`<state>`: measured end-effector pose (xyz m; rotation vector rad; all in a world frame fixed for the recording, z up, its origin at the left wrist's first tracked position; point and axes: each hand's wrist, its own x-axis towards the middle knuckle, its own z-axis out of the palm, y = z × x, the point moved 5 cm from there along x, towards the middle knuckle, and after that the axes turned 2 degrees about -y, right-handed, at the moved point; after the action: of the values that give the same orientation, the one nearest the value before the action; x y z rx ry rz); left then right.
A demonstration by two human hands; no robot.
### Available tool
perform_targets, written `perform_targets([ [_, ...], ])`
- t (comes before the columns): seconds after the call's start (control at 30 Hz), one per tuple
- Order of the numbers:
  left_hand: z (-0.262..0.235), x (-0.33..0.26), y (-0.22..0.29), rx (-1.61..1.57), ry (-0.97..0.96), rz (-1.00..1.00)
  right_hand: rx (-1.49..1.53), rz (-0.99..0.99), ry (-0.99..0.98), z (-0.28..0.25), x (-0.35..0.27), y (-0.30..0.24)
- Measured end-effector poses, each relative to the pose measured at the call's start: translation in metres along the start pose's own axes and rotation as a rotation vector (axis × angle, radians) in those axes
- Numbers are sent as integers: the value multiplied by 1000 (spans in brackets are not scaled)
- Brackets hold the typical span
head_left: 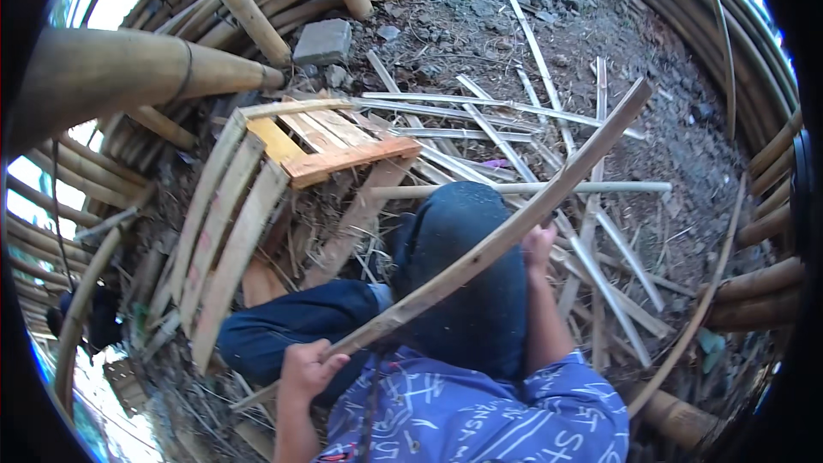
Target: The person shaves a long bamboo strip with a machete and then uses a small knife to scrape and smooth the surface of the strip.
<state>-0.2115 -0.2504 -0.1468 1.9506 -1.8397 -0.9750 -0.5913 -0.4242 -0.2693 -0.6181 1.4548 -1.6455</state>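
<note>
**Two hands on one long bamboo strip**

I see the left hand [310, 369] low in the view. Its fingers are curled tight around the long flat pale bamboo strip [506, 236]. The right hand [538, 244] is higher up, past the knee in dark blue jeans [467, 274], and its fingers are closed on the same strip near the middle. The strip runs slanted from low on the left to high on the right, up in the air over the knee.

I look for boxes or baskets. The nearest thing to one is a slatted wooden frame [257, 197] on the left, with an orange plank [347, 159] across its top. It is open between the slats, and I cannot tell if anything lies inside it.

Many thin split bamboo slats [514, 133] lie scattered on the dirt ground [677, 146] ahead. A grey stone block [323, 41] sits further away. Thick round bamboo poles [137, 69] stand around the edges.
</note>
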Motion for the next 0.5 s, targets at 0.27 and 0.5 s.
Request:
perform_targets([
  [0.27,-2,-10,3,39,-58,-70,-212,-27,-72,-17,10,41],
  [0.5,-7,-5,7,-10,-22,53,-935,-624,-287,-106,82,164],
])
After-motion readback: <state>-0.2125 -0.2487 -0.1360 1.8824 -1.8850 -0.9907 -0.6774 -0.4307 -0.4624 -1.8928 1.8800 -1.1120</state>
